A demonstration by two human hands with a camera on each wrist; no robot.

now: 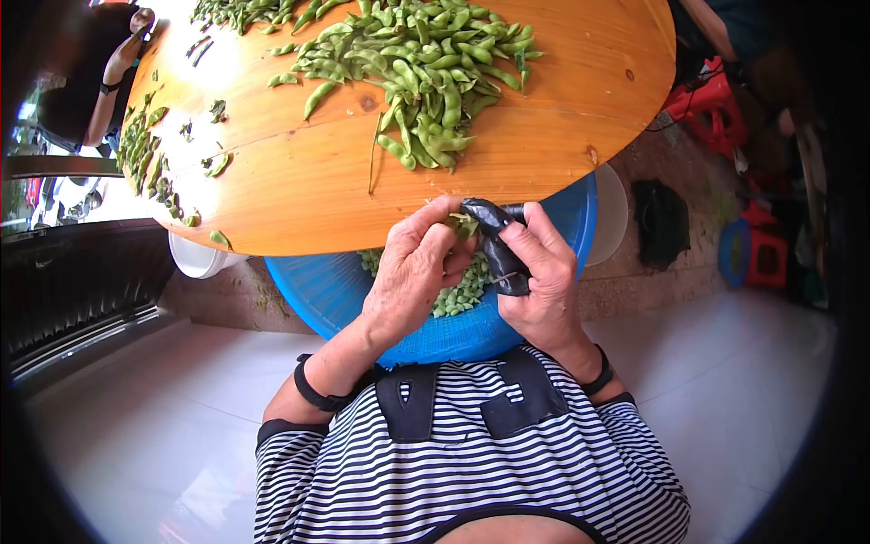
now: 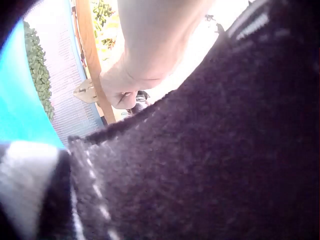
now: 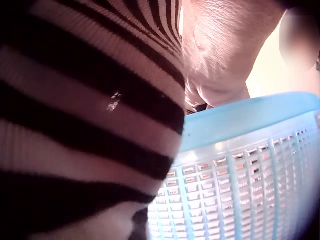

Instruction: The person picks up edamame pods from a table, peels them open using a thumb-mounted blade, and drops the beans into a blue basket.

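Above a blue basket (image 1: 313,292) at the table's near edge, the left hand (image 1: 412,263) pinches a green pod (image 1: 465,225) between thumb and fingers. Beside it the right hand (image 1: 546,276) has its thumb and fingers curled on a black, shiny wrapped item (image 1: 501,252), which touches the pod end; black covering also shows at a right fingertip. Shelled green beans (image 1: 460,295) lie in the basket below. The left wrist view shows the left hand (image 2: 145,55) partly, mostly behind dark cloth. In the right wrist view the right hand (image 3: 217,55) is above the basket rim (image 3: 250,111), its fingers hidden.
A wooden table (image 1: 299,195) bears a large heap of green pods (image 1: 426,72) and scattered pods and leaves at the left. White buckets (image 1: 201,258) stand below on both sides. Red stools (image 1: 711,109) are at the right. Other people's arms (image 1: 111,86) show at the far edges.
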